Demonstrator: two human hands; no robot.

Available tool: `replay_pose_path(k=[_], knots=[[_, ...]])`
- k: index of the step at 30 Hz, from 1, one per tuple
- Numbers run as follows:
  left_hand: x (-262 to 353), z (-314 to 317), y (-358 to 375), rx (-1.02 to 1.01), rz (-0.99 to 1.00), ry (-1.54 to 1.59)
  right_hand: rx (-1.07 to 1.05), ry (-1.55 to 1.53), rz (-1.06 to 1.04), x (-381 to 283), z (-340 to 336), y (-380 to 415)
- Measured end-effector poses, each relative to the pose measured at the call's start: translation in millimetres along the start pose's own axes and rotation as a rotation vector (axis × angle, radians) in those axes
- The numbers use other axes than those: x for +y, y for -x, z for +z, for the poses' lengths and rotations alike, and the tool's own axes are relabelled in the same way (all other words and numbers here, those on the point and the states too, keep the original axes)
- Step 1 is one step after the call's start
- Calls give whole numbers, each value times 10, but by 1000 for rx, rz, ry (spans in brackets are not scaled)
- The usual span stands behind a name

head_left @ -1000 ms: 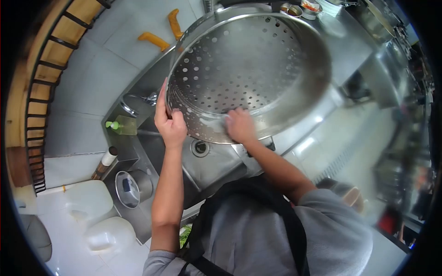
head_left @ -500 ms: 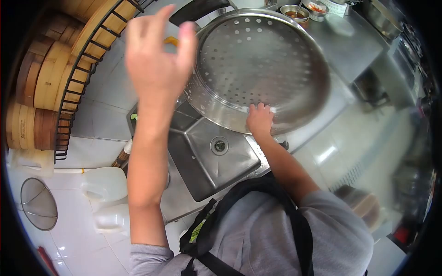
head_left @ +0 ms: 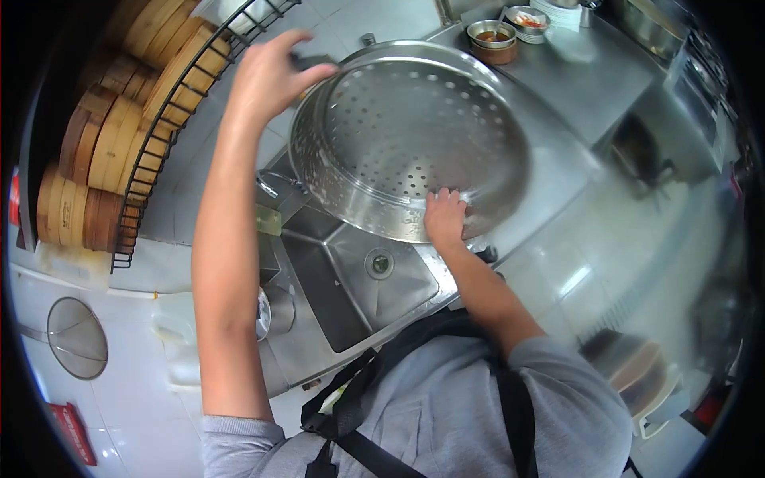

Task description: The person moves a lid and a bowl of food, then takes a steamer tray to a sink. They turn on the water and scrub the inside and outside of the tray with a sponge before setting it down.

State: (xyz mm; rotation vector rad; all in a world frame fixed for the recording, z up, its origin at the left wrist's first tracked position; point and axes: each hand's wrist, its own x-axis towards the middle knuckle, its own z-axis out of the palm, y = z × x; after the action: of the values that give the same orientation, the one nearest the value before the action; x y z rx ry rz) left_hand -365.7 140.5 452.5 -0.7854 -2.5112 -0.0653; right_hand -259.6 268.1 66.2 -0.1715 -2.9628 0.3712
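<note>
A large round metal steamer basket (head_left: pixel 434 119) with a perforated base stands tilted over the counter and the far side of the sink. Its right part is smeared by blur. My right hand (head_left: pixel 445 217) has its fingers hooked over the near rim. My left hand (head_left: pixel 275 76) is raised at the basket's upper left, thumb and fingers apart, with the thumb tip overlapping the rim in this view. Below the basket, the steel sink (head_left: pixel 319 295) shows a drain strainer (head_left: pixel 380 263) with green scraps in it.
Bamboo steamers (head_left: pixel 119 151) are stacked behind a black wire rack (head_left: pixel 163 119) at left. A faucet (head_left: pixel 279 183) is behind the sink, and a metal pot (head_left: pixel 279 311) beside it. Bowls (head_left: pixel 492 36) sit on the far counter. A mesh strainer (head_left: pixel 77 338) hangs at left.
The basket has shifted left in view, and my right hand keeps its hold on the rim. My left hand has turned, thumb now toward the rim. The faucet and pot have come into view.
</note>
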Motion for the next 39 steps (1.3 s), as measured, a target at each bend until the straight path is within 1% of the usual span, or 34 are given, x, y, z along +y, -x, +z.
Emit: replay_pose_path(k=[1,2,4,6,7,8,9,10,12,13,14,15,16,17,18,19,20,22,23,24,25,27,28,29,30,31,32,33,34,35,36,37,38,39], knots=[[-84,-17,163,20,-55,10,28,43,-50,104,-14,-12],[-137,8,376,43,-115,22,26,47,-42,248,-49,-67],[-98,112,925,299,-143,160,49,177,-167,634,-151,-236],[125,85,1502,294,-323,348,133,231,-228,980,-284,-438],[250,181,1772,318,-424,552,117,239,-236,1094,-299,-502],[359,329,2005,349,-525,757,159,233,-236,1193,-319,-574],[413,445,2215,319,-611,937,201,229,-243,1227,-324,-610],[445,547,2351,292,-694,1116,191,242,-261,1163,-245,-589],[474,715,2479,224,-766,1024,91,41,-196,830,54,-401],[510,788,2523,248,-762,1001,229,-75,-128,477,235,-279],[570,762,2536,233,-784,999,156,-336,-67,121,291,-229],[570,773,2586,219,-758,961,186,-534,-57,-263,250,-146],[568,785,2632,204,-730,924,212,-747,-118,-552,138,-59],[586,763,2674,206,-737,927,193,-969,-188,-694,-44,4],[599,727,2698,187,-678,1011,194,-965,-192,-605,25,-4],[595,698,2729,169,-613,1092,129,-766,-242,-375,155,-30],[539,730,2865,115,-592,1130,63,-567,-283,-110,250,-31],[507,840,3089,160,-567,1185,153,-36,-324,623,263,-278],[526,885,3146,172,-576,1192,122,32,-330,876,41,-450],[574,912,3194,205,-673,1196,87,100,-341,977,-186,-558],[610,914,3234,231,-767,1196,81,104,-349,935,-115,-521],[607,931,3191,257,-754,1227,139,112,-204,754,177,-448],[605,945,3140,290,-734,1237,214,-167,-209,474,422,-299],[608,879,3045,276,-770,1257,195,-325,-187,49,404,-82],[598,818,2937,263,-809,1275,186,-501,-173,-407,229,74],[550,851,2902,280,-767,1341,169,-741,-153,-768,226,107],[526,826,2829,304,-776,1333,22,-1003,-161,-1000,-169,104],[502,767,2747,313,-788,1495,-141,-1260,-165,-1158,-569,115],[485,723,2675,322,-794,1659,-158,-1258,-187,-1135,-572,130],[461,715,2610,351,-803,1652,-280,-1315,-292,-1042,-553,121],[439,713,2552,368,-918,1662,-406,-1364,-397,-909,-515,104],[394,709,2513,385,-1032,1672,-520,-1103,-428,-644,-429,117],[306,752,2537,420,-1040,1668,-607,-786,-461,-284,-339,78],[205,868,2620,463,-1159,1685,-678,-461,-491,11,-314,1]])
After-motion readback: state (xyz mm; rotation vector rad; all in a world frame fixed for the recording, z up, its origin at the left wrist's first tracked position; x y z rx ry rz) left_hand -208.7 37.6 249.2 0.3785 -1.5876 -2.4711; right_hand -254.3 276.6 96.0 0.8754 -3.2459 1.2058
